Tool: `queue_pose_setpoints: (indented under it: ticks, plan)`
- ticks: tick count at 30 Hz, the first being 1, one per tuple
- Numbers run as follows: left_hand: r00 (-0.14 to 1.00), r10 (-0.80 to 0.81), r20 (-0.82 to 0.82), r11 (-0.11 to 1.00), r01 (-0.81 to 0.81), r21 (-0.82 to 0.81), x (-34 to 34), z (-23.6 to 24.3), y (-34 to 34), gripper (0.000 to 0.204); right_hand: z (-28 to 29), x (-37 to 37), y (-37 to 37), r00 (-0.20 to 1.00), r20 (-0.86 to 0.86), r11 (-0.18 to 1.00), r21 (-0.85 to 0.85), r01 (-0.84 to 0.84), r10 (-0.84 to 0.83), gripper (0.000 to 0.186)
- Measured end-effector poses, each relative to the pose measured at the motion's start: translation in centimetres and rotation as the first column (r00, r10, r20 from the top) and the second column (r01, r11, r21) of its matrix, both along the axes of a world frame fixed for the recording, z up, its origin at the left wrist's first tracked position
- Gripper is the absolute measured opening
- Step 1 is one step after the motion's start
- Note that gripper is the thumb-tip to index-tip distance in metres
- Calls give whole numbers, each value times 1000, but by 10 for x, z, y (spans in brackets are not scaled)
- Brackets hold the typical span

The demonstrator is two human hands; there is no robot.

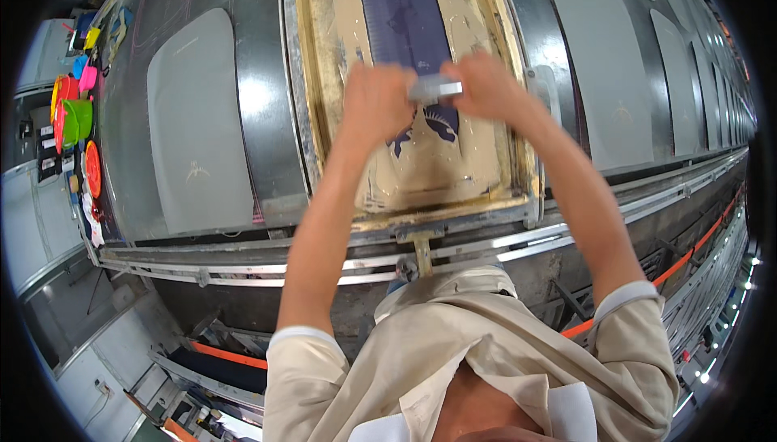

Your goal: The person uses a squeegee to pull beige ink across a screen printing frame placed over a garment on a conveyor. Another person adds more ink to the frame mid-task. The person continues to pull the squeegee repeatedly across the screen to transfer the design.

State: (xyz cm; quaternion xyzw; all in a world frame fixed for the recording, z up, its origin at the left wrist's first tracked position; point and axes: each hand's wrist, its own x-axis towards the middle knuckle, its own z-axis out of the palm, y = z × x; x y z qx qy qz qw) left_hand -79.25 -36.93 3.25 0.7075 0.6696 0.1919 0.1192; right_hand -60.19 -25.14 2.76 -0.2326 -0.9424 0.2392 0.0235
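Note:
Both my hands grip a squeegee, whose metal-coloured bar [437,87] shows between them; its blade is hidden. My left hand [379,100] wraps round its left end and my right hand [486,87] round its right end, both slightly blurred. Beneath them lies a printing screen in a worn, ink-stained frame [304,86]. A dark blue-purple panel [401,25] with pale lettering runs up the middle of the screen. Beige masking material [405,187] surrounds it, and jagged blue shapes [441,128] show just below my hands.
Flat grey rounded pieces lie on the long dark table, one at left [194,118] and several at right [603,78]. Metal rails [243,270] run along the near edge. A green tub [77,122] and an orange-red round item [93,169] sit at the far left.

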Motion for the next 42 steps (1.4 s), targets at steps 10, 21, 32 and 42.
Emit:
queue_pose_setpoints:
  ticks: [10,21,32,42]
  plan:
    - [993,112,-48,993,-110,40,72,21,-133,29,19,77,-30,814,-283,862,-161,481,-507,44]
    - [985,167,38,977,-171,127,77,5,-159,23,-18,111,32,585,-215,617,-135,775,-782,29]
    - [970,238,-37,964,-232,130,-160,23,-284,24,-53,-141,-109,555,-489,722,-271,637,-673,26]
    - [976,189,-105,971,-170,171,-283,46,-409,31,-20,-285,-204,518,-468,667,-238,706,-716,28]
